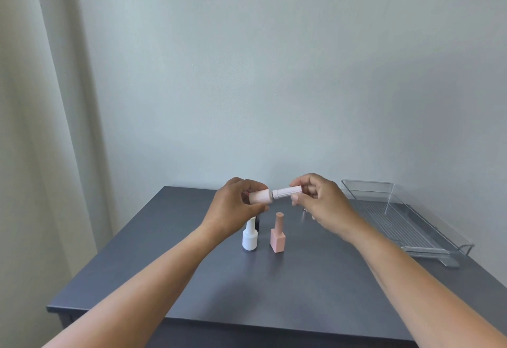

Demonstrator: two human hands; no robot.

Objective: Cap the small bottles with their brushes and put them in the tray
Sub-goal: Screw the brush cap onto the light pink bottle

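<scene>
My left hand (236, 205) grips a small pale pink bottle (259, 196), held sideways above the table. My right hand (321, 199) pinches its ribbed pale pink brush cap (288, 192), whose end meets the bottle's neck. Below them a white capped bottle (250, 238) and a peach square bottle (277, 233) with a tall cap stand upright on the dark grey table (274, 292). A dark bottle (257, 224) stands mostly hidden behind the white one. The clear plastic tray (406, 224) lies at the right, with nothing in it.
Something small and blurred (304, 212) shows just under my right hand. A pale wall rises behind the table and a light curtain (41, 128) hangs at the left. The table's front edge runs near the bottom of the view.
</scene>
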